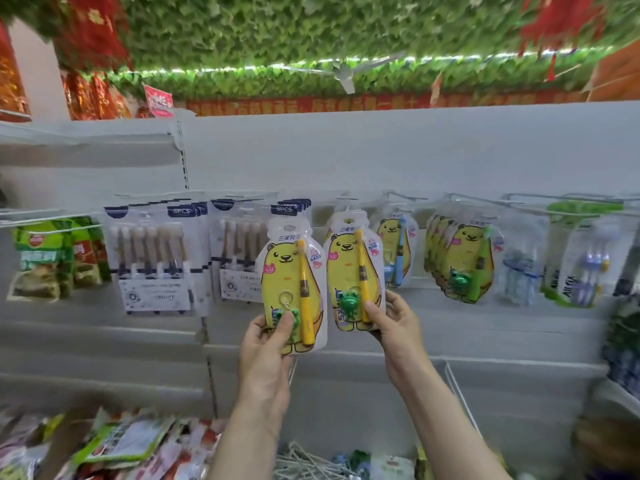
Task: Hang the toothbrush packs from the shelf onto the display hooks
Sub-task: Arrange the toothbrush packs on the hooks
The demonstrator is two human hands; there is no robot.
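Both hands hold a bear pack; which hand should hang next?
Right, likely. The right hand holds the right pack just under a hook; the left hand holds the left pack lower, over the 6PCS packs.

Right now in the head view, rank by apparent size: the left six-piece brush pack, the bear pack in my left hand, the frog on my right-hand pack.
1. six-piece brush pack, tied with bear pack in the left hand: similar, and the bear pack is nearer, so unranked.
2. frog on the right-hand pack: clearly smallest.

Green foliage (311,29) overhead; white fan (346,75); green snack bags (45,258) hanging left; loose packets (121,441) below.
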